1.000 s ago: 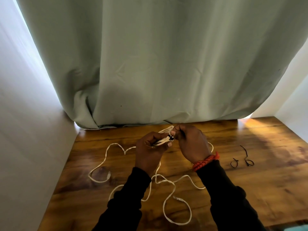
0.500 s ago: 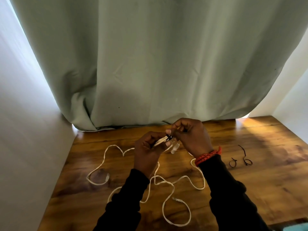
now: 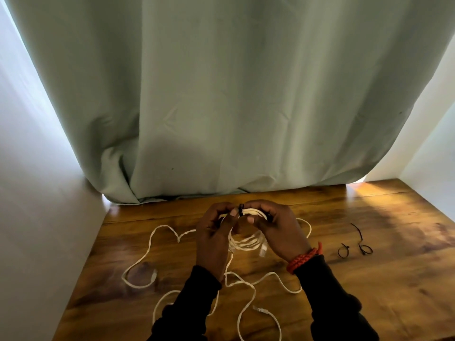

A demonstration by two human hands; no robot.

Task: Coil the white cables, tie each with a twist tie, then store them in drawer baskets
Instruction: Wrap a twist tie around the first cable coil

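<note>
Hemmed by a wall (image 3: 37, 217) at left and a curtain (image 3: 221, 94) behind, the counter (image 3: 369, 291) lies bare at right, where both hands, left (image 3: 214, 239) and right (image 3: 275, 230), grip a white coiled cable (image 3: 248, 239), fingers curled round it, a black twist tie (image 3: 241, 209) on top.

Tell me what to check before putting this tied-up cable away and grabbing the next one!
1. Coil held by both hands: ok. The left hand and right hand grip the coiled cable.
2. Black twist tie around the coil: ok, it sits on top between the thumbs.
3. Tie twisted tight enough: cannot tell, the fingers hide part of it.
4. Spare twist ties ready: ok, two lie on the table to the right.
5. Loose cables coiled: not ok, they sprawl across the table.
6. Drawer baskets nearby: cannot tell, none in view.
</note>
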